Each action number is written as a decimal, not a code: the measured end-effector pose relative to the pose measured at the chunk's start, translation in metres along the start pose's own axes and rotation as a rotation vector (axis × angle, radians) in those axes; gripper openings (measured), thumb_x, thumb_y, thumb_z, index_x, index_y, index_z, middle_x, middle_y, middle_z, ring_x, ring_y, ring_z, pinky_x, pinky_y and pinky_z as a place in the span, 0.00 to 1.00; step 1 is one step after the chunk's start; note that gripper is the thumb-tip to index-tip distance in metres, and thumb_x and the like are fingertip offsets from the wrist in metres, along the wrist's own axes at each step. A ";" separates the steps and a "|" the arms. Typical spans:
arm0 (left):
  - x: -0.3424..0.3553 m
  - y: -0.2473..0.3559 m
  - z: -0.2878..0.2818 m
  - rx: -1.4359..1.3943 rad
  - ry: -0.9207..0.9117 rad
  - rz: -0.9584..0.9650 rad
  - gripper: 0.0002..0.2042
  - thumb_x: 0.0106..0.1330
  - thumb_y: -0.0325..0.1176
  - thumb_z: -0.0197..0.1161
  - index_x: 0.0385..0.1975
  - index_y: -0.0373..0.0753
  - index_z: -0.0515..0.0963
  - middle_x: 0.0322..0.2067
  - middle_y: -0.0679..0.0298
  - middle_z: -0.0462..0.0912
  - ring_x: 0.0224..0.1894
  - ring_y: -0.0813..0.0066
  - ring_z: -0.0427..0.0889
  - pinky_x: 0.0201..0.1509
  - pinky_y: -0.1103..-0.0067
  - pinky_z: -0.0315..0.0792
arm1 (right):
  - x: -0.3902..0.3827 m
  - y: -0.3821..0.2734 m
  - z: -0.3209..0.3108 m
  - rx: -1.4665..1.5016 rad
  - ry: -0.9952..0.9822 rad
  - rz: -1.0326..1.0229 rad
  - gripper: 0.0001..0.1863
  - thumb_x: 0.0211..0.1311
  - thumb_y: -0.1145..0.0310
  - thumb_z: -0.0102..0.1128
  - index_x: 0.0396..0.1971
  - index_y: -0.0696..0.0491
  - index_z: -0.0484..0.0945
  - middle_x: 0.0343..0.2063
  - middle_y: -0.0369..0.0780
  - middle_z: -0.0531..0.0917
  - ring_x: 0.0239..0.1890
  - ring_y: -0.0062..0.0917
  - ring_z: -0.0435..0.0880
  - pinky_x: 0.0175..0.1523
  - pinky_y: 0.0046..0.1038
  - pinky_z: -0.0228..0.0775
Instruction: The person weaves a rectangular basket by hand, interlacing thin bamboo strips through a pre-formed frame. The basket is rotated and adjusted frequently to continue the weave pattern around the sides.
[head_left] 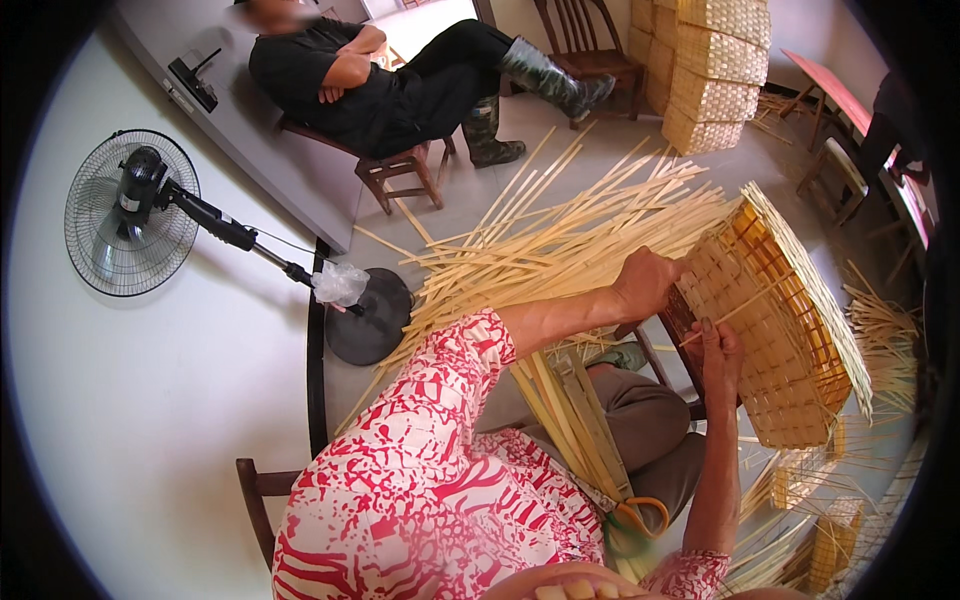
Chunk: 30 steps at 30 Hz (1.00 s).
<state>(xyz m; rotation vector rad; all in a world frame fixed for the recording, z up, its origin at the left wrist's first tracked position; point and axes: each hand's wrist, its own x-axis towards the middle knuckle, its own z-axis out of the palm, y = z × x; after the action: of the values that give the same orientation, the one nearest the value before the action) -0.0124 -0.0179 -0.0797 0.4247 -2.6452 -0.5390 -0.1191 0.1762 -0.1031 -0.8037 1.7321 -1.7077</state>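
Note:
A woven bamboo basket (765, 360) is tilted in front of me on the right, its open lattice and fringe of loose strip ends turned away to the right. My left hand (650, 285) is closed at the basket's upper left edge, its fingertips partly hidden. Against the basket's near side, my right hand (718, 355) pinches a thin bamboo strip (752, 303) that slants up across the weave. Across my lap rests a bundle of flat bamboo strips (560, 415), with orange-handled scissors (645, 514) by its lower end.
Long bamboo strips (560, 250) cover the floor ahead. A standing fan (135, 210) is at left, its round base (368, 318) near the strips. A person (340, 85) sits on a wooden chair (405, 175). Stacked woven baskets (715, 75) stand behind, near a red table (830, 90).

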 end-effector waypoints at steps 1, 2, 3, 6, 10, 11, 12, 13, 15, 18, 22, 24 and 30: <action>0.003 0.003 -0.005 -0.036 0.022 -0.054 0.18 0.55 0.26 0.64 0.48 0.42 0.84 0.36 0.59 0.87 0.41 0.55 0.85 0.50 0.63 0.73 | -0.002 -0.001 0.001 0.012 0.003 0.004 0.14 0.76 0.62 0.59 0.38 0.60 0.83 0.30 0.38 0.86 0.32 0.17 0.84 0.40 0.22 0.81; 0.004 0.005 -0.007 -0.073 0.045 -0.107 0.18 0.56 0.27 0.65 0.49 0.41 0.84 0.36 0.57 0.87 0.41 0.53 0.85 0.51 0.63 0.74 | -0.003 -0.001 0.002 0.024 0.006 0.007 0.14 0.77 0.62 0.59 0.38 0.60 0.83 0.30 0.37 0.85 0.32 0.17 0.84 0.40 0.22 0.81; 0.003 0.005 -0.006 -0.044 0.148 -0.008 0.18 0.56 0.27 0.65 0.49 0.40 0.84 0.35 0.56 0.87 0.40 0.52 0.85 0.49 0.63 0.75 | -0.004 -0.001 0.002 0.022 0.001 0.011 0.14 0.77 0.63 0.58 0.39 0.60 0.82 0.30 0.37 0.85 0.32 0.17 0.84 0.40 0.22 0.81; 0.000 0.009 0.001 -0.136 0.318 0.220 0.16 0.58 0.29 0.67 0.47 0.38 0.84 0.31 0.53 0.87 0.35 0.50 0.86 0.45 0.65 0.78 | -0.008 0.001 0.004 0.024 -0.021 0.026 0.14 0.77 0.64 0.57 0.38 0.60 0.82 0.30 0.36 0.84 0.32 0.17 0.83 0.40 0.22 0.80; 0.022 0.044 0.001 -0.673 0.015 0.210 0.14 0.58 0.31 0.67 0.44 0.36 0.85 0.29 0.54 0.87 0.31 0.57 0.86 0.39 0.69 0.79 | -0.010 -0.001 -0.002 -0.018 0.010 -0.043 0.12 0.77 0.67 0.55 0.37 0.59 0.81 0.29 0.34 0.82 0.31 0.15 0.80 0.38 0.20 0.77; 0.028 0.052 0.001 -0.789 -0.111 0.168 0.13 0.58 0.30 0.67 0.43 0.35 0.85 0.29 0.55 0.87 0.31 0.60 0.86 0.38 0.70 0.79 | -0.009 -0.003 -0.005 -0.044 0.032 -0.075 0.11 0.77 0.68 0.54 0.37 0.58 0.81 0.29 0.34 0.82 0.31 0.14 0.79 0.37 0.20 0.76; 0.034 0.040 0.028 -0.641 -0.032 0.289 0.11 0.58 0.29 0.66 0.40 0.34 0.86 0.28 0.55 0.87 0.30 0.68 0.86 0.39 0.72 0.79 | -0.005 0.009 -0.005 -0.115 -0.054 -0.091 0.11 0.77 0.68 0.53 0.37 0.58 0.81 0.28 0.32 0.81 0.31 0.13 0.78 0.35 0.20 0.73; 0.035 0.040 0.030 -0.654 -0.082 0.259 0.09 0.58 0.28 0.66 0.37 0.34 0.86 0.27 0.57 0.87 0.29 0.72 0.85 0.37 0.72 0.80 | -0.003 0.022 -0.018 -0.200 -0.104 -0.077 0.11 0.76 0.68 0.53 0.36 0.57 0.80 0.27 0.31 0.80 0.31 0.13 0.76 0.33 0.20 0.70; 0.040 0.037 0.026 -0.731 -0.149 0.236 0.06 0.58 0.26 0.66 0.32 0.32 0.85 0.24 0.60 0.86 0.26 0.77 0.84 0.33 0.74 0.81 | -0.013 -0.004 -0.002 -0.303 -0.020 -0.122 0.10 0.74 0.67 0.54 0.38 0.57 0.81 0.25 0.33 0.80 0.29 0.15 0.76 0.34 0.23 0.69; 0.065 0.035 0.001 -0.868 -0.382 0.191 0.05 0.65 0.27 0.67 0.34 0.31 0.84 0.25 0.65 0.85 0.26 0.81 0.81 0.30 0.79 0.77 | 0.004 -0.025 -0.001 -0.272 0.008 -0.067 0.10 0.71 0.69 0.57 0.39 0.59 0.85 0.21 0.37 0.82 0.25 0.19 0.78 0.33 0.27 0.72; 0.056 0.047 -0.014 -0.979 -0.505 0.143 0.06 0.71 0.31 0.66 0.41 0.37 0.84 0.29 0.71 0.85 0.28 0.89 0.81 0.30 0.88 0.75 | -0.018 -0.035 -0.019 -0.433 0.032 -0.150 0.09 0.68 0.68 0.63 0.39 0.57 0.87 0.20 0.42 0.84 0.23 0.20 0.78 0.32 0.29 0.74; 0.059 0.053 -0.029 -0.990 -0.568 0.124 0.06 0.72 0.32 0.65 0.43 0.39 0.83 0.31 0.71 0.86 0.28 0.90 0.82 0.29 0.90 0.75 | -0.022 -0.056 -0.028 -0.565 0.104 -0.341 0.08 0.67 0.68 0.65 0.39 0.56 0.87 0.24 0.46 0.86 0.24 0.21 0.81 0.34 0.31 0.76; 0.058 0.047 -0.034 -0.983 -0.620 0.168 0.08 0.77 0.36 0.60 0.47 0.38 0.79 0.36 0.68 0.87 0.34 0.87 0.85 0.39 0.86 0.83 | -0.012 -0.104 -0.052 -1.005 0.167 -0.632 0.20 0.65 0.67 0.62 0.56 0.54 0.79 0.45 0.53 0.83 0.50 0.45 0.82 0.53 0.45 0.74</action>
<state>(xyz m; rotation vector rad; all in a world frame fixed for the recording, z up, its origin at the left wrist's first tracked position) -0.0579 -0.0086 -0.0118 -0.3159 -2.4575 -2.0036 -0.1484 0.2189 0.0016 -1.8276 2.6757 -1.1457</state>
